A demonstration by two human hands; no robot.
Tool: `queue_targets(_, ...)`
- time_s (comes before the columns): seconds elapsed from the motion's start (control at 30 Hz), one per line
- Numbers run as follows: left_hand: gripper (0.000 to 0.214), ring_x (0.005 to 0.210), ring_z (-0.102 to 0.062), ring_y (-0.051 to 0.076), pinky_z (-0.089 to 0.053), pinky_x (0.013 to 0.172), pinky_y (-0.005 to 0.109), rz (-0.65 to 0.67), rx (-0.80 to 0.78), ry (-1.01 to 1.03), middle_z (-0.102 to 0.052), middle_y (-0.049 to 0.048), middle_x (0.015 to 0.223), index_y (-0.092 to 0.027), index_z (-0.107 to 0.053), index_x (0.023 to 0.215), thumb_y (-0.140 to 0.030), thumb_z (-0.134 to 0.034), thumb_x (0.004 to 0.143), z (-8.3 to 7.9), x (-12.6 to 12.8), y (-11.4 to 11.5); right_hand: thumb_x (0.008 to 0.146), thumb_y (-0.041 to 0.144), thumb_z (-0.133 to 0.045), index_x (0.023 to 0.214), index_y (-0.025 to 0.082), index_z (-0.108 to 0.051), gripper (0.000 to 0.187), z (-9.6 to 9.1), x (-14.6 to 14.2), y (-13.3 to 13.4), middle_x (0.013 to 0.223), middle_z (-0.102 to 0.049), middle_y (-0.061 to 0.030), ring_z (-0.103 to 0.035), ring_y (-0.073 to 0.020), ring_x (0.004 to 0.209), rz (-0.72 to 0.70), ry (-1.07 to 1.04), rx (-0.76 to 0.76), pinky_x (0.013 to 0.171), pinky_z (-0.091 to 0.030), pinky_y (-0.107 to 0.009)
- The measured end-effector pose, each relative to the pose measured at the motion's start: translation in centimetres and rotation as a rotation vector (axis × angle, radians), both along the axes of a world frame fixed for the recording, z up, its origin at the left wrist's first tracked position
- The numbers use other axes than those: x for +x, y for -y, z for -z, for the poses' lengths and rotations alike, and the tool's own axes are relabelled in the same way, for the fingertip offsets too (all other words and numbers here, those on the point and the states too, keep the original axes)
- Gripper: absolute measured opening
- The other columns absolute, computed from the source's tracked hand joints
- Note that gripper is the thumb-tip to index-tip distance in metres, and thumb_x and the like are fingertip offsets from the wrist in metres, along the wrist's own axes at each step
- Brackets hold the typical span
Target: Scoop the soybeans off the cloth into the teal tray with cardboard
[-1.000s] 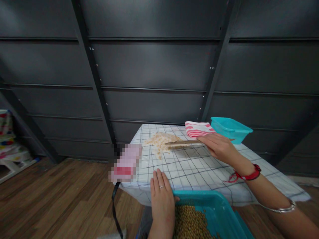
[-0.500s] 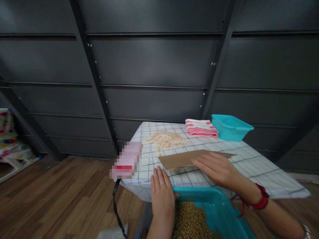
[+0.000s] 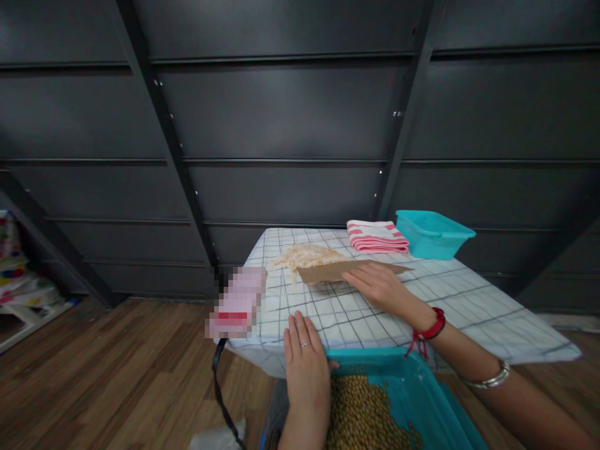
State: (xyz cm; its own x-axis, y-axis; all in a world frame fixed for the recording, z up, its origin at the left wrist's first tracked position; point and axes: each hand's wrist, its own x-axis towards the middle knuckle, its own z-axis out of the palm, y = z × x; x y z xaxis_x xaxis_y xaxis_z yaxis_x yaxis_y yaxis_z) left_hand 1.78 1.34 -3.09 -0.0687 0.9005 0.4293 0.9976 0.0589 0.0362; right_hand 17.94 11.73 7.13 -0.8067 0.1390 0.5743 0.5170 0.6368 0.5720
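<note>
My right hand point(image 3: 377, 289) grips a flat piece of brown cardboard point(image 3: 323, 272), its long edge down at the checked tablecloth. Just beyond the cardboard lies a spread of small pale, yellowish bits point(image 3: 307, 255), too fine to name; the cardboard covers its near right side. My left hand point(image 3: 305, 365) lies flat at the table's front edge, fingers stretched forward on the cloth, holding nothing. Its thumb is by the rim of a turquoise tub point(image 3: 384, 354) below the edge. Many small round brown-green beans point(image 3: 363, 412) fill the tub's left part.
On the table point(image 3: 440, 312), a folded pink-striped towel point(image 3: 377, 236) and a turquoise basket point(image 3: 434, 234) sit at the back right. A blurred-out pink item point(image 3: 239, 300) is at the left edge, with a black strap point(image 3: 218, 387) hanging below. Dark panelled wall point(image 3: 281, 112) stands behind.
My right hand has pushed the cardboard away from me and slightly left, up to the pale bits. My left hand has stayed in place.
</note>
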Motion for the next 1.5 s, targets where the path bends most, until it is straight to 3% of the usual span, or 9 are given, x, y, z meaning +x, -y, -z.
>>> queue_targets(0.2,0.066,0.124,-0.037,0.034,-0.035,0.101,0.049,0.007,0.007,-0.009,-0.042,0.0251,0.133,-0.003,-0.048,0.121,-0.031,-0.065,0.064,-0.3,-0.1,0.1,0.084,0.006,-0.037,0.092,0.012,-0.062,0.026,-0.3,0.0,0.0,0.079,-0.067,-0.0062,-0.057,-0.0139,0.071,-0.027,0.0,0.015,0.065,-0.046,-0.029)
queue_targets(0.43,0.061,0.125,-0.037,0.033,-0.034,0.101,0.051,0.006,0.021,0.006,-0.042,0.0242,0.133,-0.005,-0.049,0.121,-0.03,-0.061,0.067,-0.3,-0.1,0.0,0.081,0.003,-0.038,0.098,0.015,-0.06,0.03,-3.0,1.8,1.4,0.082,-0.067,-0.0052,-0.058,-0.0137,0.075,-0.021,-0.048,0.005,0.066,-0.045,-0.029)
queue_targets(0.6,0.059,0.121,-0.042,0.032,-0.039,0.098,0.047,0.007,0.024,-0.048,-0.046,0.0227,0.13,-0.005,-0.052,0.118,-0.031,-0.062,0.066,-0.7,-0.2,0.2,0.078,0.001,-0.038,0.104,0.018,-0.058,0.037,-4.4,3.2,0.5,0.086,-0.067,-0.0044,-0.059,-0.0147,0.08,0.031,-0.134,-0.015,0.07,-0.046,-0.03)
queue_targets(0.77,0.06,0.119,-0.044,0.032,-0.041,0.097,0.046,0.015,0.023,-0.066,-0.047,0.0229,0.128,-0.003,-0.052,0.117,-0.027,-0.064,0.063,-1.4,-0.4,0.4,0.073,-0.002,-0.036,0.101,0.016,-0.059,0.04,-3.3,3.3,-1.2,0.085,-0.067,-0.0051,-0.06,-0.0152,0.08,0.058,-0.128,-0.049,0.07,-0.046,-0.03)
queue_targets(0.93,0.062,0.12,-0.042,0.033,-0.04,0.097,0.047,0.028,-0.014,-0.036,-0.045,0.0239,0.13,-0.002,-0.049,0.12,-0.024,-0.064,0.064,-1.4,-0.5,0.4,0.071,-0.003,-0.035,0.096,0.016,-0.059,0.04,-2.1,3.3,-1.0,0.084,-0.067,-0.004,-0.06,-0.0149,0.078,0.025,-0.126,-0.041,0.067,-0.046,-0.029)
queue_targets(1.27,0.068,0.123,-0.039,0.034,-0.036,0.1,0.048,0.0,0.051,-0.034,-0.045,0.0229,0.131,-0.003,-0.048,0.12,-0.026,-0.068,0.06,0.1,-0.4,0.0,0.07,-0.003,-0.036,0.098,0.016,-0.058,0.04,-2.7,3.2,-0.1,0.084,-0.067,-0.0034,-0.059,-0.0145,0.079,-0.002,-0.159,-0.029,0.067,-0.047,-0.029)
queue_targets(1.5,0.065,0.122,-0.041,0.033,-0.037,0.1,0.048,-0.001,0.083,-0.048,-0.046,0.0234,0.131,-0.003,-0.049,0.12,-0.028,-0.067,0.062,0.0,-0.4,0.0,0.07,-0.003,-0.036,0.099,0.018,-0.058,0.042,-2.7,3.4,0.4,0.083,-0.067,-0.002,-0.059,-0.014,0.078,-0.015,-0.145,-0.061,0.067,-0.047,-0.029)
